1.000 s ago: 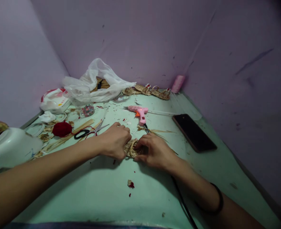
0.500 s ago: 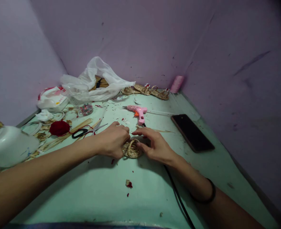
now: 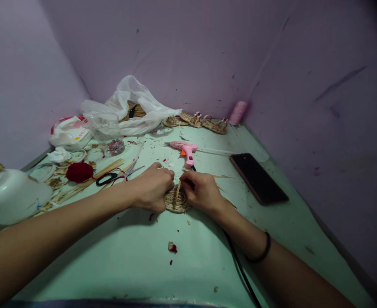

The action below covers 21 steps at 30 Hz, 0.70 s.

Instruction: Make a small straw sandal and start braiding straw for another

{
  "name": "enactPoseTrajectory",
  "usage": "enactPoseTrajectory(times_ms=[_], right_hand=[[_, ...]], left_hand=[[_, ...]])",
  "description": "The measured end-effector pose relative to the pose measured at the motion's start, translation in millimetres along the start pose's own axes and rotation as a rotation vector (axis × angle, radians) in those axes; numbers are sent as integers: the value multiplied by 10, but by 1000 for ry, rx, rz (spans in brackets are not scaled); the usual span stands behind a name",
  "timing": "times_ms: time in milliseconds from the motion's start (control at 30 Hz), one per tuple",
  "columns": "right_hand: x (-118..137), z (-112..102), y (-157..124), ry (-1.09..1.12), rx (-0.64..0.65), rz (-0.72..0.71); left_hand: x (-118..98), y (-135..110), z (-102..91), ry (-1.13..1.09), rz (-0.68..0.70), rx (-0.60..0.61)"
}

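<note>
A small oval woven straw slipper (image 3: 176, 201) lies on the table between my hands, with a braided strap standing up across it. My left hand (image 3: 154, 187) is closed on its left edge; those fingertips are mostly hidden behind the hand. From the right, my right hand (image 3: 204, 190) pinches the braided strap (image 3: 177, 191) between thumb and fingers. Just beyond my hands lies a pink glue gun (image 3: 186, 152), its nozzle pointing left. Scissors (image 3: 124, 173) with black handles rest to the left, beside a ball of red yarn (image 3: 79, 172).
A phone (image 3: 259, 179) lies at right; a black cord (image 3: 241, 265) runs under my right forearm. Behind are several woven slippers (image 3: 204, 122), a white plastic bag (image 3: 131, 98), a pink spool (image 3: 238, 113) and a cup of beads (image 3: 114, 146). A white container (image 3: 13, 196) lies at left.
My right hand has closed from a loose, spread shape into a pinch on the strap, moving slightly left. My left hand has stayed on the slipper's edge.
</note>
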State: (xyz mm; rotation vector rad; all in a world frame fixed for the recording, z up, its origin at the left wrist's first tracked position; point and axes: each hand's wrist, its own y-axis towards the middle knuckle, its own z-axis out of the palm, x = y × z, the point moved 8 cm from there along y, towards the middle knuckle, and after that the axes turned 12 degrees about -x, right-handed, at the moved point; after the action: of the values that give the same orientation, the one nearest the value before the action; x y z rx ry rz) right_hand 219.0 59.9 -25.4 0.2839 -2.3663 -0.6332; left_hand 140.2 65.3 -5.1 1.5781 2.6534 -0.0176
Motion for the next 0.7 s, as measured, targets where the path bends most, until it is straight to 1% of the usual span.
enactPoseTrajectory(times_ms=[167, 333, 400, 467, 533, 600, 700], right_hand=[[13, 29, 1, -24, 23, -15], [85, -66, -31, 54, 11, -66], [66, -87, -53, 147, 1, 9], [18, -63, -73, 110, -8, 68], [-31, -8, -78, 67, -11, 86], [-69, 38, -61, 31, -32, 61], [-79, 121, -29, 27, -26, -40]], left_hand=[[9, 1, 7, -3, -15, 10], [7, -14, -16, -42, -54, 16], [13, -23, -6, -45, -85, 42], [35, -23, 12, -45, -121, 63], [68, -16, 37, -16, -147, 82], [90, -2, 50, -6, -154, 75], [109, 8, 73, 31, -145, 59]])
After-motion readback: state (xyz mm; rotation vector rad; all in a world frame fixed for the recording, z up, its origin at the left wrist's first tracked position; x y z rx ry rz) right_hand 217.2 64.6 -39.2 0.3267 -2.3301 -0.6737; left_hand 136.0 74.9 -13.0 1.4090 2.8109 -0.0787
